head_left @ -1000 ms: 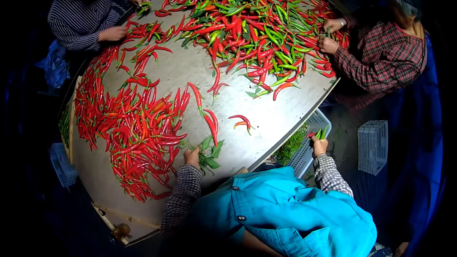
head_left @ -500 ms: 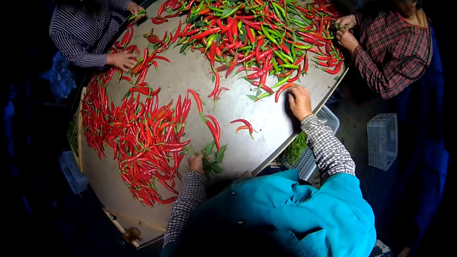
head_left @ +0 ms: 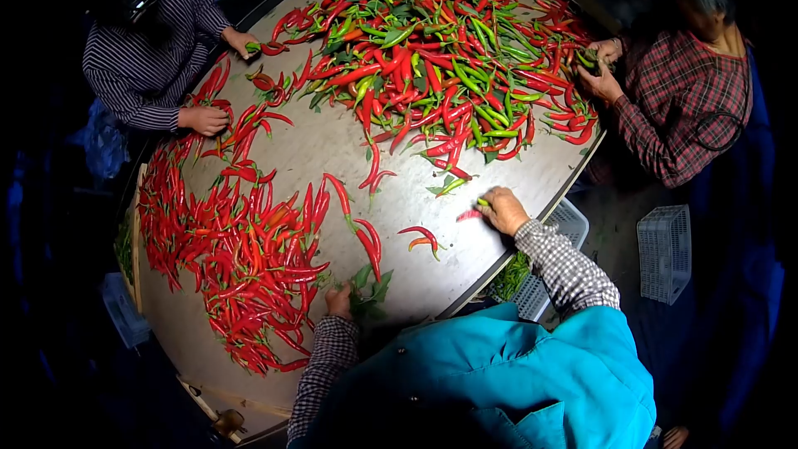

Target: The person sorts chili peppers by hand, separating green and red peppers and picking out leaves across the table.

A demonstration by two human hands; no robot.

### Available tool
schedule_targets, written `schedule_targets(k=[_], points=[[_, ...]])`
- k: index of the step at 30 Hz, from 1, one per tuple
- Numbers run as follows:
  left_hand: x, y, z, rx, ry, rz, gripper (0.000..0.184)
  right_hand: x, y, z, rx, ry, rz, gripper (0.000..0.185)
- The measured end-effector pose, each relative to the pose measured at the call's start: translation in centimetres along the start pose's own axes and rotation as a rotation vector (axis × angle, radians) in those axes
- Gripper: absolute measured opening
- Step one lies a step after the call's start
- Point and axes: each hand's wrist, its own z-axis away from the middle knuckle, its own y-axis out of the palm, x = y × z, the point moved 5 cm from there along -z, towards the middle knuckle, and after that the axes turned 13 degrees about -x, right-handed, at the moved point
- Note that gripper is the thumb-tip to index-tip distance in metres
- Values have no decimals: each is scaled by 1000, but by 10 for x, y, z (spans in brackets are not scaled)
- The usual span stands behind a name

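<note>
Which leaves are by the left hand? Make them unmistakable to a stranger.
Find the table's near edge, before the turquoise shirt. The left hand is there, the leaves beside it. Unlike the slim red peppers nearby, they are broad and dark green.

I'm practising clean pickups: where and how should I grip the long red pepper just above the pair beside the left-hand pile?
I'd probably grip the long red pepper across its middle, coming from the right: it looks slender and lies flat on the table, bare on that side. The red pile crowds its left, and the pair of peppers sits close below its lower end.
</note>
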Motion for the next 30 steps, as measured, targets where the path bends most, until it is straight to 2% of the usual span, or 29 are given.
schedule_targets(k=[2,4,7,9,12,14,15,16,17,20,21,22,24,25,30], points=[[8,-1,-9,36,-38,-16,11,23,-5,1,85,-38,6,20],[11,-1,-11,41,-46,-11,11,34,3,-7,-76,-130,-91,15],[10,-2,-10,22,-47,10,12,37,26,-32,-153,-69,-132,15],[-1,0,4,-6,-41,22,12,26,47,-41,25,106,261,15],[-18,6,24,-47,-47,-42,12,32,38,-47,-44,-16,235,15],[-21,3,23,-172,47,-147,13,43,14,-42,-14,-11,136,15],[-12,-2,14,-174,40,-142,13,46,0,-39,-122,-57,50,16],[-4,-2,1,-61,29,-76,13,46,-11,-35,-231,-102,-38,18],[2,-1,-5,50,18,-12,14,37,-12,-27,-232,6,25,20],[3,-1,-3,62,-13,-1,14,10,-17,-4,58,403,182,27],[3,0,-4,59,-11,2,14,14,-19,2,47,384,171,33],[2,1,-4,61,18,12,14,20,-16,8,127,316,213,36],[0,-1,1,61,40,12,14,25,1,18,216,246,223,33],[-1,0,2,60,11,-16,14,22,7,16,273,280,248,28],[-6,4,9,47,-9,-33,8,37,22,5,280,196,257,29]])
